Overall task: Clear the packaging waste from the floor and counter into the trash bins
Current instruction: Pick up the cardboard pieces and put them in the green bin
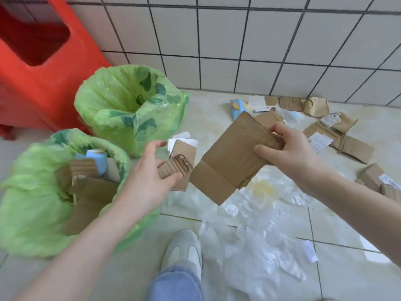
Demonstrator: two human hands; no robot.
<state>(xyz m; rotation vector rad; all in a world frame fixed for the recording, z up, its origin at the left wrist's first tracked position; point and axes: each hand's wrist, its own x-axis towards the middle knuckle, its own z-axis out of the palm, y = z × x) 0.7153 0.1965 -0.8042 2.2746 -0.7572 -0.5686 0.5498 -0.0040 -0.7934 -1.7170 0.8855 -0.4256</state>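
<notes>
My right hand (pixel 286 148) grips a large flat piece of brown cardboard (pixel 230 161) above the floor, mid-frame. My left hand (pixel 149 170) pinches a small torn strip of corrugated cardboard (pixel 173 167) just left of it. Two bins lined with green bags stand at the left: the near bin (pixel 32 192) holds cardboard scraps and a blue item, and the far bin (pixel 108 98) looks almost empty. More cardboard scraps (pixel 351 146) lie scattered on the floor at the right. Clear plastic film (pixel 256 246) is spread over the tiles below my hands.
A red plastic stool (pixel 43 83) stands behind the bins at the upper left. A white tiled wall (pixel 260 40) closes off the back. A blue carton (pixel 237 108) and white paper bits lie near the wall. My shoe (pixel 184 248) is at the bottom centre.
</notes>
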